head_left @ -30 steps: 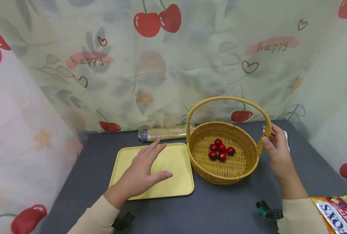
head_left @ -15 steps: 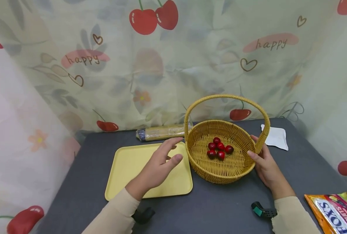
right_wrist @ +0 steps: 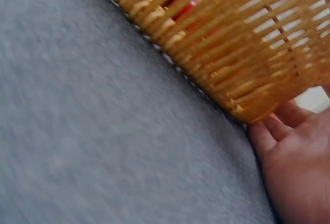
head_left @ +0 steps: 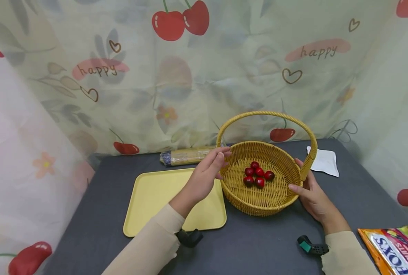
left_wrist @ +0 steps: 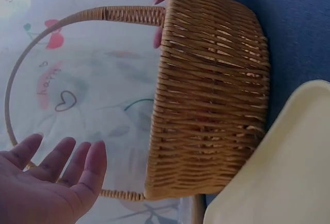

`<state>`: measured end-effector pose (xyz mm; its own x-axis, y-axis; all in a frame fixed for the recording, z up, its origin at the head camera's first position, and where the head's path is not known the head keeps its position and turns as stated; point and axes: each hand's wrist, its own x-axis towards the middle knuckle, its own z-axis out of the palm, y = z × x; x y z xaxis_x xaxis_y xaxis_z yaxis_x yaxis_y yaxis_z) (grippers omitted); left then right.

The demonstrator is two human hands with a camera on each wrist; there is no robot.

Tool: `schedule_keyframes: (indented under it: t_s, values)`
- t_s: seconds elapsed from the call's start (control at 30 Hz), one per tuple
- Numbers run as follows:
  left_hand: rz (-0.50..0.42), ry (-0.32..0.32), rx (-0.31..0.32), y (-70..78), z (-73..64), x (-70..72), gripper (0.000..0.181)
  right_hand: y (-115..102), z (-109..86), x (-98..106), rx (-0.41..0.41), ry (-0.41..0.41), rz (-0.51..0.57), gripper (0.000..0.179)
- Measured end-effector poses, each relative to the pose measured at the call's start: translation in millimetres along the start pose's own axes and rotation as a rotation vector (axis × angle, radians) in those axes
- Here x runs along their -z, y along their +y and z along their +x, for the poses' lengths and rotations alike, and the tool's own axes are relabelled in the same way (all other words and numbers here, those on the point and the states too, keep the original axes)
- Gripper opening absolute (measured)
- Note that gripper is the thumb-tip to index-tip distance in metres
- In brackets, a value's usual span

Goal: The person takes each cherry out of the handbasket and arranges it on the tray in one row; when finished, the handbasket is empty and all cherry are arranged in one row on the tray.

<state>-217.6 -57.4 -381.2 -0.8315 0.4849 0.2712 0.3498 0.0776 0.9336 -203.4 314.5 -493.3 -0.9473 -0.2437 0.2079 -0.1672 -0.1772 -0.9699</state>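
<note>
A round wicker basket point(head_left: 262, 198) with a tall arched handle stands on the dark table. Several dark red cherries point(head_left: 259, 172) lie together on its bottom. My right hand point(head_left: 315, 200) holds the basket at its right side, thumb over the rim and the other fingers against the outer wall. In the right wrist view, those fingers point(right_wrist: 273, 131) reach the basket's lower edge. My left hand point(head_left: 204, 175) is at the basket's left side by the foot of the handle, fingers loosely extended and nothing in them. The left wrist view shows that palm point(left_wrist: 46, 198) beside the woven wall.
A pale yellow tray point(head_left: 149, 206) lies left of the basket, partly under my left forearm. Behind it is a plastic-wrapped bundle of sticks point(head_left: 187, 156). A white packet point(head_left: 326, 162) lies at the back right, and a colourful Fox's candy bag point(head_left: 393, 244) at the front right.
My left hand has moved right, from over the tray to the basket's left side. My right hand has shifted from the handle's foot down to the rim and wall. The cherries stay inside.
</note>
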Motion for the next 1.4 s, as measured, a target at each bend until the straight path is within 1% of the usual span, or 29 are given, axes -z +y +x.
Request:
schedule_keyframes:
  t_s: [0.2,0.33,0.47,0.53,0.63,0.77,0.83,1.0,1.07,1.17,1.23,1.33,1.4]
  values:
    - [-0.086,0.027,0.024,0.4,23.3,-10.5,0.064,-2.8,-0.1,2.7,-0.042,-0.035,-0.05,0.105]
    - [-0.129,0.033,0.054,-1.1,37.6,-18.3,0.066,-3.6,-0.6,2.7,-0.05,-0.033,-0.056,0.107]
    - [-0.168,0.042,0.093,-3.7,48.8,-23.0,0.071,-3.7,-0.8,2.1,-0.048,-0.033,-0.052,0.107]
    - [-0.186,0.052,0.12,-8.2,54.5,-25.4,0.075,-3.5,-1.0,2.1,-0.044,-0.032,-0.052,0.107]
    - [-0.224,0.065,0.182,-20.1,63.1,-31.2,0.077,-3.2,-0.9,2.3,-0.042,-0.03,-0.055,0.106]
    - [-0.271,0.068,0.274,-37.1,75.1,-44.4,0.082,-3.0,-0.6,2.9,-0.043,-0.027,-0.066,0.105]
    - [-0.272,0.072,0.307,-41.1,79.9,-51.1,0.084,-3.2,-0.4,2.7,-0.043,-0.025,-0.071,0.105]
    - [-0.176,0.067,0.355,-43.7,86.6,-62.8,0.089,-4.9,0.2,1.7,-0.048,-0.016,-0.066,0.106]
    - [-0.138,0.065,0.369,-44.4,87.6,-64.7,0.089,-5.1,0.7,1.3,-0.053,-0.012,-0.062,0.106]
    - [-0.107,0.07,0.393,-44.3,87.0,-65.1,0.088,-4.4,1.5,0.8,-0.067,-0.012,-0.065,0.106]
    - [-0.076,0.06,0.401,-42.9,85.5,-64.7,0.086,-3.7,1.5,0.7,-0.075,-0.01,-0.071,0.106]
    - [-0.016,0.036,0.398,-38.9,82.1,-64.0,0.076,-3.3,0.7,1.7,-0.073,-0.012,-0.077,0.106]
    - [0.025,0.01,0.396,-36.8,79.9,-63.7,0.059,-3.5,-0.1,3.0,-0.067,-0.01,-0.079,0.106]
